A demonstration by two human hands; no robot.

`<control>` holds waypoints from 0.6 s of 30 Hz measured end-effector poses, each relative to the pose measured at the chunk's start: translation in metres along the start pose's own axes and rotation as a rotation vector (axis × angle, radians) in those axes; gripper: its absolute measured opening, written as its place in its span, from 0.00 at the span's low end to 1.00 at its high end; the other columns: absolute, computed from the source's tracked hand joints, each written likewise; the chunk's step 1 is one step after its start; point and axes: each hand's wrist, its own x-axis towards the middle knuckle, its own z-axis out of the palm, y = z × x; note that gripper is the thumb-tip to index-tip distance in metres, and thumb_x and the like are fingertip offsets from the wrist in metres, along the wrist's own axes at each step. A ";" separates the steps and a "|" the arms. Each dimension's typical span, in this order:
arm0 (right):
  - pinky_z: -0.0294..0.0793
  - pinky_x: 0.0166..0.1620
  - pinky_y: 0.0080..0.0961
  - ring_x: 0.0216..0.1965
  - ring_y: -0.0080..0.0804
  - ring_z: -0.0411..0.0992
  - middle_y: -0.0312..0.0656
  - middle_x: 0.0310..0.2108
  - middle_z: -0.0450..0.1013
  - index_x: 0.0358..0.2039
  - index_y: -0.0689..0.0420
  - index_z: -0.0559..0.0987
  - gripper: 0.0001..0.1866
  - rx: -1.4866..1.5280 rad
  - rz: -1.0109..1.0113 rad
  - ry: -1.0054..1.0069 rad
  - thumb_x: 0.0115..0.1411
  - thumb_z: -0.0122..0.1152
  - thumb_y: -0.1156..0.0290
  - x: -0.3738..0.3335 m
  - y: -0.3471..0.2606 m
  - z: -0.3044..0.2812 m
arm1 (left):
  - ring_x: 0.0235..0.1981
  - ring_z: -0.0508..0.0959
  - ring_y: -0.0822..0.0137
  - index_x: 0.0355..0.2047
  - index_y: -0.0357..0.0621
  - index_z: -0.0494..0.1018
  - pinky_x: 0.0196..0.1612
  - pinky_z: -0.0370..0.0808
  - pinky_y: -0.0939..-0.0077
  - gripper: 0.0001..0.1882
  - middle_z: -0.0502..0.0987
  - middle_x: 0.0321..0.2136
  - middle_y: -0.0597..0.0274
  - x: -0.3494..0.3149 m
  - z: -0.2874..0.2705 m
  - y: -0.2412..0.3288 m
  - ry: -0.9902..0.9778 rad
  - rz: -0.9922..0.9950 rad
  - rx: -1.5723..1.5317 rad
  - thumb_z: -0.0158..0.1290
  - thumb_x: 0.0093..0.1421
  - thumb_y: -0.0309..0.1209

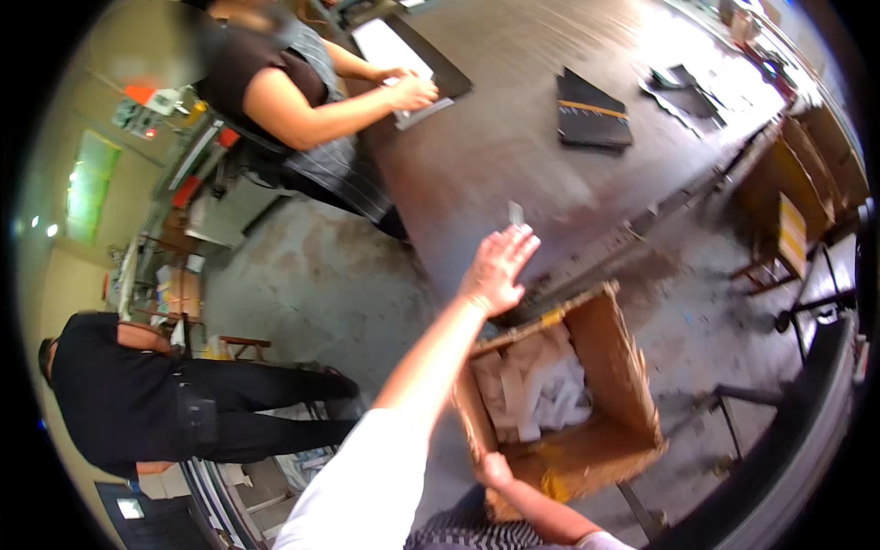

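My left hand point(500, 270) reaches out over the near edge of the brown table point(477, 165). Its fingers are stretched out, and a small pale scrap point(516, 213) lies right at the fingertips; whether they touch it I cannot tell. Lower down, my right hand point(495, 469) grips the near left rim of an open cardboard box point(610, 367), with the fingers curled over the edge. White and beige scraps point(536, 380) lie inside the box, which sits tilted in view below the table edge.
Across the table a person in an apron point(307, 101) handles a white sheet point(390, 50). A stack of black pieces point(593, 115) and dark scraps point(683, 96) lie on the tabletop. Another person in black point(119, 394) stands at left. Cardboard point(807, 174) leans at right.
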 end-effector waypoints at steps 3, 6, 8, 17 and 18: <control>0.75 0.38 0.48 0.32 0.59 0.74 0.60 0.28 0.75 0.59 0.57 0.63 0.30 0.111 -0.085 -0.122 0.56 0.54 0.63 0.026 -0.053 0.043 | 0.66 0.55 0.60 0.64 0.52 0.56 0.67 0.51 0.61 0.46 0.56 0.64 0.59 -0.005 -0.007 0.000 -0.021 0.007 0.036 0.61 0.42 0.32; 0.71 0.46 0.43 0.41 0.57 0.72 0.59 0.40 0.72 0.58 0.57 0.65 0.26 0.273 -0.205 -0.263 0.60 0.51 0.63 0.046 -0.079 0.069 | 0.66 0.54 0.61 0.65 0.53 0.53 0.69 0.48 0.62 0.46 0.53 0.65 0.60 -0.005 -0.005 0.003 -0.033 -0.005 0.006 0.62 0.45 0.32; 0.67 0.53 0.38 0.51 0.52 0.69 0.58 0.50 0.70 0.57 0.58 0.67 0.22 0.508 -0.444 -0.297 0.63 0.49 0.64 0.045 -0.086 0.056 | 0.66 0.54 0.61 0.65 0.54 0.53 0.69 0.49 0.62 0.47 0.52 0.66 0.61 0.003 0.001 0.005 -0.038 0.008 0.003 0.62 0.45 0.32; 0.59 0.60 0.45 0.59 0.58 0.58 0.58 0.59 0.59 0.63 0.63 0.53 0.60 -0.240 0.129 0.783 0.33 0.80 0.60 -0.045 0.064 -0.184 | 0.67 0.53 0.62 0.65 0.53 0.52 0.69 0.48 0.63 0.47 0.52 0.66 0.61 -0.002 -0.010 0.007 -0.092 -0.052 0.019 0.62 0.45 0.32; 0.61 0.59 0.45 0.58 0.58 0.60 0.59 0.59 0.59 0.64 0.63 0.52 0.61 -0.109 0.194 0.541 0.33 0.80 0.59 -0.044 0.083 -0.175 | 0.66 0.53 0.61 0.65 0.53 0.52 0.68 0.48 0.63 0.48 0.52 0.66 0.61 -0.002 -0.009 0.009 -0.093 -0.049 0.017 0.63 0.44 0.33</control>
